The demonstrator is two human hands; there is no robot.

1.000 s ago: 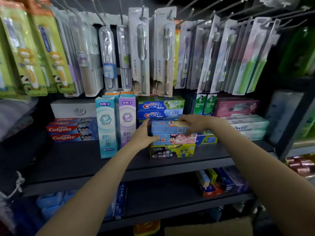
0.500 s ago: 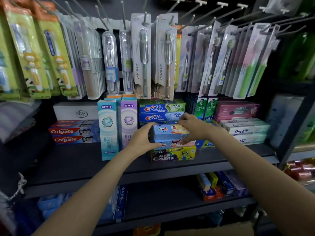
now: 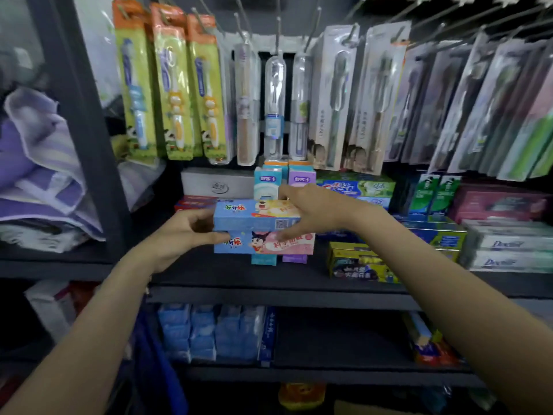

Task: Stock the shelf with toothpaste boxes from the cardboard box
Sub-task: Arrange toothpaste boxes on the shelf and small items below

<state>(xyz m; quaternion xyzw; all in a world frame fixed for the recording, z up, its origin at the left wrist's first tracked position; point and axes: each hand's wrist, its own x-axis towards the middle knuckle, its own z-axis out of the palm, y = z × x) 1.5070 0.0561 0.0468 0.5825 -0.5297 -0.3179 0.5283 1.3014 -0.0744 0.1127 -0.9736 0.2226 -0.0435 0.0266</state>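
Two children's toothpaste boxes are stacked: a blue one (image 3: 254,218) on top of a blue-and-pink one (image 3: 269,242). They hang just above the dark shelf board (image 3: 239,277), in front of two upright boxes, teal (image 3: 266,178) and purple (image 3: 300,178). My left hand (image 3: 182,235) pinches the stack's left end. From above, my right hand (image 3: 317,211) grips its right end, fingers over the top box. A yellow children's toothpaste box (image 3: 359,265) lies alone on the shelf to the right.
Crest boxes (image 3: 356,187) and Doctor boxes (image 3: 508,247) fill the shelf's right side. Red Colgate boxes (image 3: 194,202) sit behind my left hand. Toothbrush packs (image 3: 179,85) hang overhead. A dark upright post (image 3: 80,115) stands at left, folded towels (image 3: 39,163) beyond it. Blue packs (image 3: 209,330) sit on the lower shelf.
Both hands have lifted the top two boxes off the yellow box and carried them left, in front of the upright boxes. The view has swung left.
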